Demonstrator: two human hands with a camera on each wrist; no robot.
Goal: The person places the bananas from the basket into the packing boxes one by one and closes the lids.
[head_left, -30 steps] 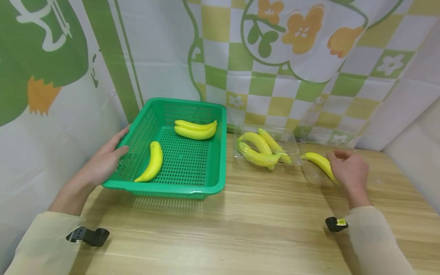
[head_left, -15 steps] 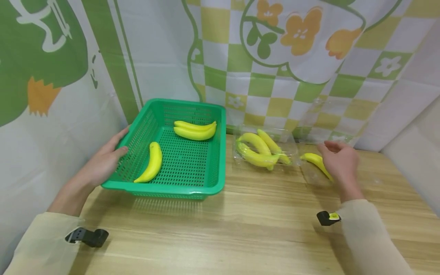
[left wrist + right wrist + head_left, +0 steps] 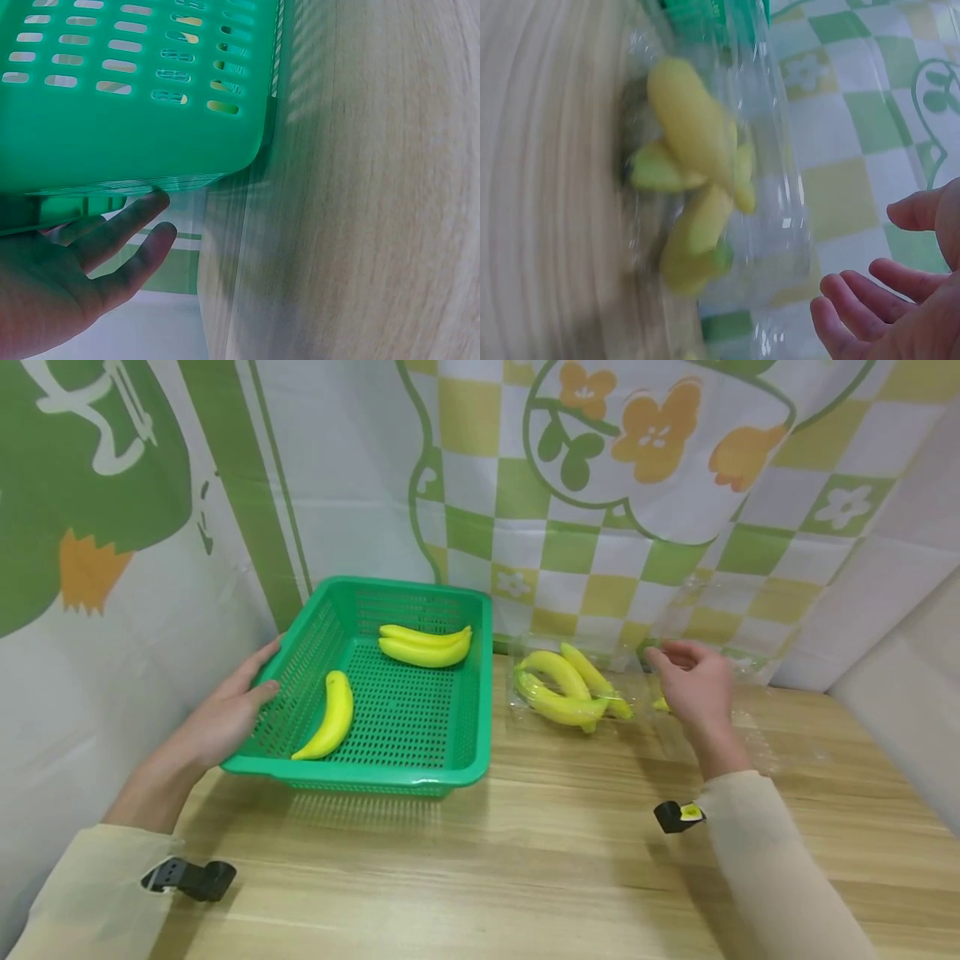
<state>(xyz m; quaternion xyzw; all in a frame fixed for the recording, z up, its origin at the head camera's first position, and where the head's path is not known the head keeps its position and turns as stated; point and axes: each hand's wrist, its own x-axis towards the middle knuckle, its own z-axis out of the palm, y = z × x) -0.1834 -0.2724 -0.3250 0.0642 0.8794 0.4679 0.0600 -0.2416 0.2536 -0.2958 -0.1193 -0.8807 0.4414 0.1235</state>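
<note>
My left hand (image 3: 232,710) rests against the left side of a green plastic basket (image 3: 352,768), its fingers loosely extended along the wall and rim. In the left wrist view, the fingertips are right at the basket's side. Inside the basket lie a single banana (image 3: 333,718) and two bananas side by side (image 3: 423,647). My right hand (image 3: 693,685) is in the air over the right part of a clear plastic box, holding nothing, with fingers relaxed. Several yellow bananas (image 3: 566,706) lie in the box's left part. Another banana (image 3: 660,704) is mostly hidden behind the right hand.
Everything stands on a wooden table (image 3: 525,860). A patterned cloth (image 3: 570,560) hangs close behind the basket and the box. The clear box's raised side (image 3: 784,150) shows against it in the right wrist view.
My right hand has moved left and up, from beside the banana at the right toward the box's left part, covering most of that banana. The left hand and basket stay put.
</note>
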